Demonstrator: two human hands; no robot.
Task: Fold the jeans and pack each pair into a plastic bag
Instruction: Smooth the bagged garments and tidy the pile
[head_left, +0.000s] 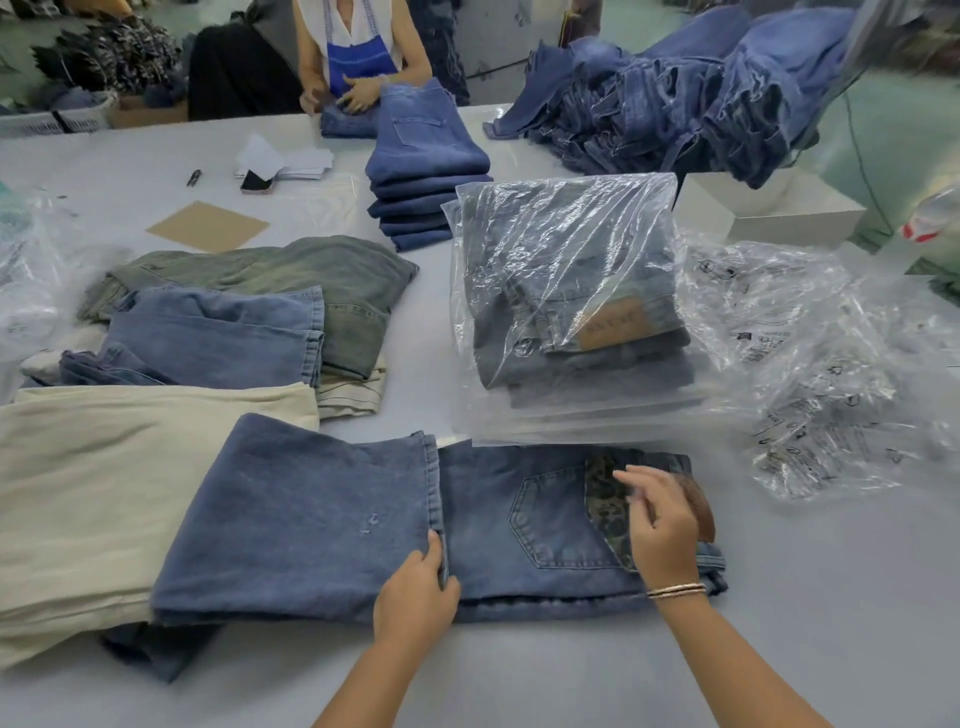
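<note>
A pair of blue jeans (519, 525) lies on the table (831, 597) at its near edge, folded so the leg hems rest over the seat beside the back pocket. The left hand (415, 592) grips the hem edge at the near side of the jeans, thumb on top and fingers curled around the fold. The right hand (662, 525) rests on the waistband end of the jeans, fingers loosely bent over a patterned lining and a brown leather patch; whether it pinches the cloth cannot be told. A bracelet (676, 590) circles that wrist.

Just beyond the jeans stands a stack of bagged jeans (566, 291), each in clear plastic, its lowest bags touching the far edge of the jeans. Right of the jeans and farther back lie loose plastic bags (810, 374) with printed marks. Left of the jeans, partly under them, is a cream garment (104, 478), and beyond that a heap of faded blue and olive trousers (249, 317). Farther back from the jeans sits a neat pile of folded dark jeans (421, 171), a cardboard sheet (208, 226), white papers (285, 158), a white box (769, 208) and a large heap of unfolded denim (675, 88). Across the table from the jeans another person (358, 57) handles denim.
</note>
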